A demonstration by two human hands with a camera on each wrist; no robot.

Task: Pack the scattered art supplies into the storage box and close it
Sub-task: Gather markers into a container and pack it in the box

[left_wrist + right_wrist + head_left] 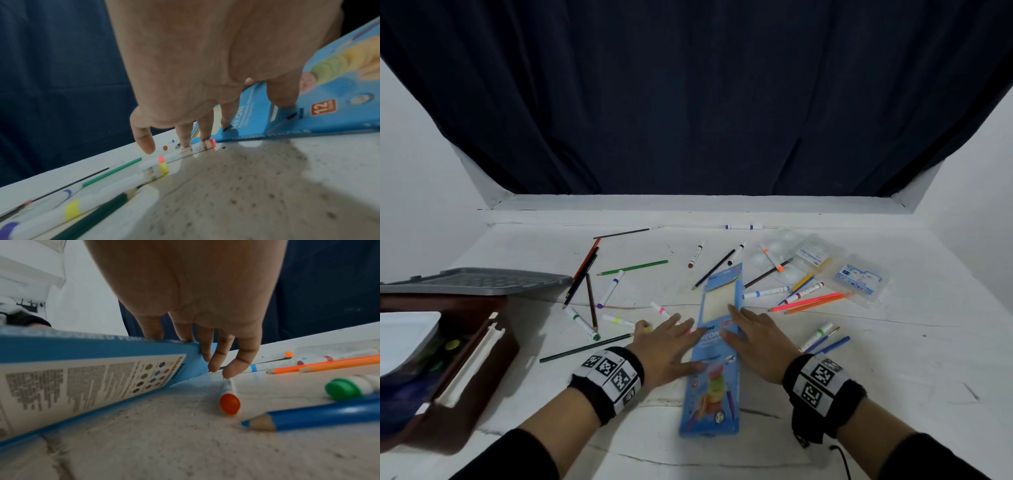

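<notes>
A long blue coloured-pencil box lies lengthwise at the table's middle. In the right wrist view its printed underside shows, so its right side is tilted up. My left hand rests with straight fingers on the box's left edge, and its outer fingers touch a pink-capped marker. My right hand lies with fairly straight fingers over the box's right edge. The brown storage box stands open at the left, its grey lid raised. Markers, pencils and brushes lie scattered behind the hands.
A white palette and paint pots sit inside the storage box. Clear plastic cases lie at the back right. An orange-capped marker, a blue pencil and a green-capped marker lie just right of my right hand.
</notes>
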